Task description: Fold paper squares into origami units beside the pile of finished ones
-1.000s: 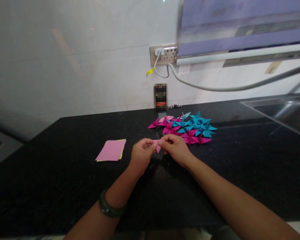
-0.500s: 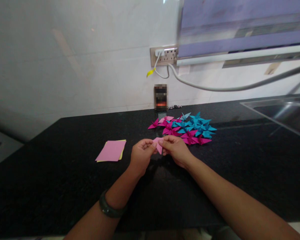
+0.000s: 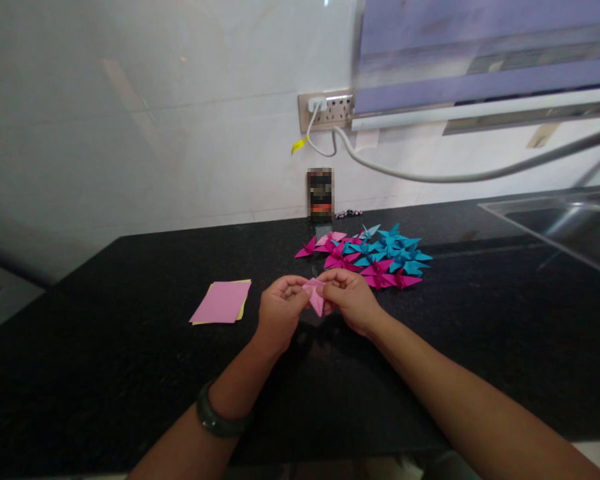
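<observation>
A small folded piece of pink origami paper (image 3: 316,301) is pinched between my two hands, its narrow point facing me. My left hand (image 3: 281,310) grips its left side, thumb on top and fingers behind. On the right side, my right hand (image 3: 353,299) holds it the same way, thumb pressed on the fold. Just beyond my hands lies a group of folded paper cranes, magenta ones (image 3: 379,272) nearer and blue ones (image 3: 395,248) to the right. To the left rests a stack of square paper (image 3: 221,302), pink on top with yellow showing beneath.
All of this sits on a black countertop (image 3: 130,373). A phone-like device (image 3: 321,193) with a blurred screen leans on the wall, a beaded strand (image 3: 349,213) beside it. A metal sink (image 3: 555,230) is at the right. Above, a cable (image 3: 430,178) runs from the wall socket (image 3: 326,110).
The pink paper's top edge looks spread a little wider, and more of its face shows between my thumbs. Both hands stay in nearly the same place.
</observation>
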Demonstrator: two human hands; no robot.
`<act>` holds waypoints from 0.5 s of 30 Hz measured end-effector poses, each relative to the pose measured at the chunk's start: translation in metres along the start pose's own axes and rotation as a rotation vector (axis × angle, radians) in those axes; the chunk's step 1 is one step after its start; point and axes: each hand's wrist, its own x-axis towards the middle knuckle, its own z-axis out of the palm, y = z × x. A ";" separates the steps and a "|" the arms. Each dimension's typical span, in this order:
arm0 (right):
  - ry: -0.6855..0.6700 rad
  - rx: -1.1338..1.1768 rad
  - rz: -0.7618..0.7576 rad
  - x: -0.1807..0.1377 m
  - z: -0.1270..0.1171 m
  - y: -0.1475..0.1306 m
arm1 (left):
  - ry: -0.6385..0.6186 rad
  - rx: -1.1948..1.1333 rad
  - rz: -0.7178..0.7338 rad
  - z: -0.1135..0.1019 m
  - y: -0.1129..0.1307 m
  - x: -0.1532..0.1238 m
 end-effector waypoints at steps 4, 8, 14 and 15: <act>0.012 -0.040 -0.014 -0.001 0.002 0.000 | 0.002 0.062 0.028 -0.002 -0.001 0.001; 0.010 -0.130 -0.057 -0.001 0.000 -0.001 | -0.043 0.017 -0.027 -0.004 0.000 0.002; -0.009 -0.462 -0.420 -0.001 -0.009 -0.001 | -0.160 0.054 -0.170 -0.008 0.002 0.004; -0.027 -0.500 -0.464 -0.002 -0.009 -0.001 | -0.160 0.074 -0.151 -0.009 0.002 0.004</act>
